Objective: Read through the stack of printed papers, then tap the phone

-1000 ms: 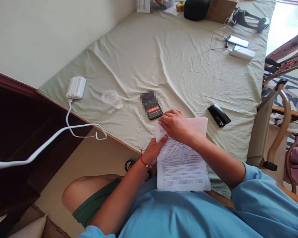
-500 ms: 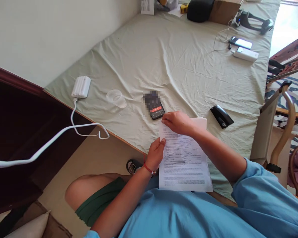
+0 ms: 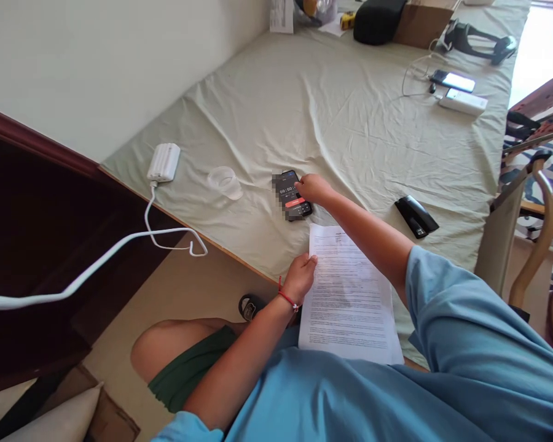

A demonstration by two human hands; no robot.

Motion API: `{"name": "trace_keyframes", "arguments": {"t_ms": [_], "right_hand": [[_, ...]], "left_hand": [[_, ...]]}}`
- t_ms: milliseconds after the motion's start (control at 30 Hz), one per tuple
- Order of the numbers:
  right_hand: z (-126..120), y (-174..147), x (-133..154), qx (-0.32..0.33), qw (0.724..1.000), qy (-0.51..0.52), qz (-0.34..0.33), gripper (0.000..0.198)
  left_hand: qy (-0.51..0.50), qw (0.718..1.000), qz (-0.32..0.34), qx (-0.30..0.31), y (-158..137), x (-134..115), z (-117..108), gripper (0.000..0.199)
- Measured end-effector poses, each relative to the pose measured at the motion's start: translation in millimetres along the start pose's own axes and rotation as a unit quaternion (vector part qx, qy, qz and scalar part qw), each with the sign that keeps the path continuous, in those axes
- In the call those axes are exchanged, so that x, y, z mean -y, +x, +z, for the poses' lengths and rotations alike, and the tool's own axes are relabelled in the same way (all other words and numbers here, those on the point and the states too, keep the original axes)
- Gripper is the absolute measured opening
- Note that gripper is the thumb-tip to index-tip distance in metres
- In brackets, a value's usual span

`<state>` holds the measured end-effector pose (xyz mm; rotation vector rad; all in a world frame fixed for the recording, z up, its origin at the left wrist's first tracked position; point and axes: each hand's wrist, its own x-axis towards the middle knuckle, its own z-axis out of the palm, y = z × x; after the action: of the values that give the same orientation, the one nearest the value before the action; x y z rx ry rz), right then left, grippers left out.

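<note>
Right hand (image 3: 314, 187) is stretched fwd to the phone (image 3: 294, 195), mid-frame; fingertips rest on its right edge/screen, fingers loosely curled, not clamped round it. Phone lies flat on the desk (image 3: 350, 123), which is covered w/ a wrinkled pale-green cloth; screen lit, part of it blurred, timer-like display w/ a red bar. Left hand (image 3: 300, 277) sits lower centre, fingers bent, thumb and fingertips pinching or pressing the left edge of the printed paper sheets (image 3: 350, 301); can't tell if it's a true pinch or just a press.

Handling, as a judgement: phone is rigid, smooth glass, fairly light, prob. slippery on cloth and breakable if dropped off the near edge. Best held by the long sides, thumb one side, fingers the other; a tap needs only one fingertip. Paper is thin, floppy, v. light; its lower part overhangs the desk edge toward the lap, so it could slide or bend. Hold it at an edge/corner, or flat under the palm.

Nearby: black stapler (image 3: 416, 216) right of the paper, clear plastic cup (image 3: 224, 182) lying left of the phone, white power bank (image 3: 163, 162) w/ cable at left edge. Upper right: second phone (image 3: 453, 81), well apart.
</note>
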<state>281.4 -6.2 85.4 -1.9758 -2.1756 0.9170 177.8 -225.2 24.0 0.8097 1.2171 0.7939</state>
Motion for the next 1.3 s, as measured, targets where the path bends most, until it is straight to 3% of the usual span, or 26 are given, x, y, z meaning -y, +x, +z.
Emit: {"name": "trace_keyframes", "arguments": {"t_ms": [167, 333, 500, 600, 667, 767, 900, 967, 1067, 1133, 1300], "right_hand": [[7.4, -8.9, 9.9, -0.011, 1.000, 0.002, 0.007, 0.049], [19.6, -23.3, 17.2, -0.018, 1.000, -0.002, -0.002, 0.049], [32.5, -31.5, 29.5, -0.008, 0.999, 0.009, -0.032, 0.049], [26.0, -35.3, 24.3, -0.007, 0.998, 0.025, -0.054, 0.050], [9.5, -40.9, 6.5, -0.031, 0.997, 0.039, -0.065, 0.051], [-33.0, -58.1, -44.6, -0.108, 0.993, 0.013, -0.037, 0.045], [-95.8, -92.9, -132.7, -0.210, 0.973, -0.072, 0.068, 0.043], [-115.0, -109.1, -169.0, -0.213, 0.960, -0.112, 0.144, 0.052], [-121.5, -124.8, -202.4, -0.101, 0.957, -0.154, 0.224, 0.055], [-115.0, -128.8, -211.1, -0.037, 0.963, -0.157, 0.217, 0.054], [-93.7, -116.6, -200.4, -0.012, 0.973, -0.166, 0.160, 0.048]], "left_hand": [[0.042, 0.999, 0.002, -0.020, 1.4, 0.1, 0.9, 0.035], [0.008, 1.000, 0.007, -0.028, 2.9, -0.6, 1.6, 0.025], [0.031, 0.998, 0.010, -0.045, 2.9, -1.4, 1.0, 0.025], [0.022, 0.999, -0.002, -0.043, 1.5, -2.6, 0.2, 0.029], [0.001, 0.999, -0.012, -0.036, 0.1, -4.6, -0.5, 0.034], [-0.033, 0.999, -0.018, -0.027, 0.0, -10.2, -1.5, 0.045], [-0.062, 0.998, -0.019, -0.019, 6.8, -19.5, -2.1, 0.052], [-0.061, 0.998, -0.017, -0.015, 11.4, -23.3, -1.6, 0.052], [-0.062, 0.998, -0.019, 0.006, 15.6, -26.6, 0.7, 0.050], [-0.066, 0.997, -0.025, 0.023, 16.1, -26.8, 3.2, 0.050], [-0.070, 0.996, -0.041, 0.041, 16.2, -21.5, 9.3, 0.052]]}}
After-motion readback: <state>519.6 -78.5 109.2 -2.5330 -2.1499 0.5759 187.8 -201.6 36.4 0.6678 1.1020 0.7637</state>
